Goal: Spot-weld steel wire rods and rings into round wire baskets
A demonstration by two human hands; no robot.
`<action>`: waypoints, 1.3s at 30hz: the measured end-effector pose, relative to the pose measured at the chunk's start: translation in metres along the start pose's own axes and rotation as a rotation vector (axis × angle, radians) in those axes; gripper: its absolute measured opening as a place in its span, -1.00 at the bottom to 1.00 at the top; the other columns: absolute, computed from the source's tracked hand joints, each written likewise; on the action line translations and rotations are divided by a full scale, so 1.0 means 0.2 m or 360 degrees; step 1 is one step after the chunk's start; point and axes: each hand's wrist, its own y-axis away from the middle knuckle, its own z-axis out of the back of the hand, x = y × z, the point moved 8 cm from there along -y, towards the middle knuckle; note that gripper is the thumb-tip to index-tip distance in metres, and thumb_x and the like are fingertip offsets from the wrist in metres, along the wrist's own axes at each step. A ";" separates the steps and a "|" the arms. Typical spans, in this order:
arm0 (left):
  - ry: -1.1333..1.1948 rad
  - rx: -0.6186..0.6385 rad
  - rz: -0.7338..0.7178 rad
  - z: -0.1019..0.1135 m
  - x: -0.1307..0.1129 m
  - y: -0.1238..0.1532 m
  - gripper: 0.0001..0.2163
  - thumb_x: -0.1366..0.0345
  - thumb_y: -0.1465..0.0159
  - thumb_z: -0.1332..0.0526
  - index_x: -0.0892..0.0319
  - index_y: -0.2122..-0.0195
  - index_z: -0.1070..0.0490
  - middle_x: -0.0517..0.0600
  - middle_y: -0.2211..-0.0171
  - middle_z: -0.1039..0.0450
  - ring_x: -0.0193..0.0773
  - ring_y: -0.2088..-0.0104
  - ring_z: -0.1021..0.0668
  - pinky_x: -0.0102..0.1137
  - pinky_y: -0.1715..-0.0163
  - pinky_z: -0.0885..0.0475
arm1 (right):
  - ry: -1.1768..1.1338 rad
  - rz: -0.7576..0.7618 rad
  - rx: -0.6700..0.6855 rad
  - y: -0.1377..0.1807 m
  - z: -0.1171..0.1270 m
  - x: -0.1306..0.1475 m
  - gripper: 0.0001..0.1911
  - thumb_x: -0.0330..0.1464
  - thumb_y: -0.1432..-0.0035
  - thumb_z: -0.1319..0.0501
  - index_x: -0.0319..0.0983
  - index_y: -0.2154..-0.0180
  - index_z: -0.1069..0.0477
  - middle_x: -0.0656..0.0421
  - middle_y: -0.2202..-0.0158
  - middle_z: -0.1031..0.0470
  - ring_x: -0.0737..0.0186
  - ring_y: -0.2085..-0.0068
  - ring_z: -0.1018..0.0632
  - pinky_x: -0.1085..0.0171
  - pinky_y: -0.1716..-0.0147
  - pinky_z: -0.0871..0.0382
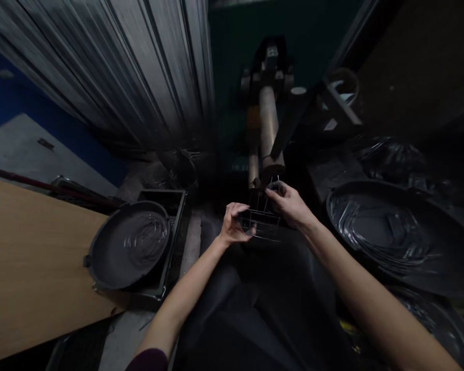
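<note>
In the middle of the view my left hand [236,224] curls its fingers and thumb around the left side of a small frame of thin metal wire [265,215]. My right hand [288,204] pinches the same frame at its upper right, thumb against fingers. The frame sits just below the ends of two metal cylinders, a thick one [269,123] and a thinner one [253,167], on a dark green machine [232,67]. Whether the wire touches the cylinder ends I cannot tell. Dim light and blur hide the frame's finer bars.
To the left a round dark pan [112,252] with some wire pieces rests on a black crate [180,221]. A larger dark pan [441,268] holding many bent wires [375,226] stands at right. A wooden board [34,268] lies far left, below ribbed metal sheeting [139,62].
</note>
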 end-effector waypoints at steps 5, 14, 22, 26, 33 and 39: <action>-0.0005 -0.0058 -0.0099 -0.01 0.02 -0.10 -0.38 0.28 0.04 -0.26 0.14 -0.05 -0.04 0.02 0.25 -0.38 -0.14 0.27 -0.48 -0.11 0.14 -0.32 | -0.0058 -0.0024 -0.0097 -0.10 0.04 0.03 -0.56 -0.10 0.23 -0.38 -0.21 0.43 -0.25 0.41 0.67 -0.10 0.53 0.70 -0.08 0.45 0.77 0.11; 0.0081 -0.0049 0.0030 -0.03 0.13 -0.15 -0.34 0.29 0.04 -0.27 0.13 -0.08 -0.02 0.03 0.20 -0.36 -0.11 0.18 -0.49 -0.06 0.01 -0.27 | -0.0034 -0.0038 -0.0205 -0.21 0.03 0.07 -0.57 -0.16 0.35 -0.39 -0.22 0.47 -0.26 0.35 0.68 -0.21 0.47 0.68 -0.17 0.41 0.74 0.01; 0.0090 0.0006 0.0092 -0.05 0.17 -0.17 -0.31 0.27 0.07 -0.28 0.16 -0.09 -0.02 0.11 0.12 -0.36 -0.05 0.13 -0.49 -0.05 0.02 -0.31 | 0.0073 0.0033 -0.0227 -0.24 0.05 0.07 -0.66 -0.18 0.25 -0.35 -0.19 0.46 -0.29 0.30 0.71 -0.22 0.37 0.67 -0.25 0.36 0.73 -0.08; 0.0157 -0.0018 0.0111 -0.05 0.19 -0.17 -0.31 0.31 0.07 -0.29 0.18 -0.10 -0.03 0.13 0.10 -0.35 -0.08 0.14 -0.49 -0.08 0.06 -0.38 | 0.0083 -0.0012 -0.0250 -0.26 0.05 0.04 -0.67 -0.20 0.25 -0.35 -0.18 0.46 -0.28 0.29 0.70 -0.25 0.37 0.68 -0.26 0.36 0.75 -0.08; 0.0173 0.0112 0.0248 -0.07 0.26 -0.18 -0.24 0.32 0.10 -0.31 0.13 -0.14 -0.01 0.10 0.10 -0.35 -0.09 0.17 -0.49 -0.08 0.07 -0.40 | 0.0039 -0.0007 -0.0209 -0.33 0.04 0.00 -0.64 -0.20 0.30 -0.36 -0.20 0.43 -0.31 0.26 0.67 -0.30 0.29 0.62 -0.36 0.34 0.72 -0.14; 0.0255 0.0151 0.0198 -0.05 0.24 -0.21 -0.26 0.33 0.05 -0.31 0.15 -0.16 0.00 0.03 0.18 -0.36 -0.18 0.22 -0.49 -0.16 0.13 -0.41 | -0.0104 -0.0140 -0.0320 -0.32 0.05 -0.04 -0.64 -0.25 0.29 -0.40 -0.20 0.50 -0.25 0.38 0.72 -0.15 0.49 0.70 -0.16 0.44 0.75 -0.02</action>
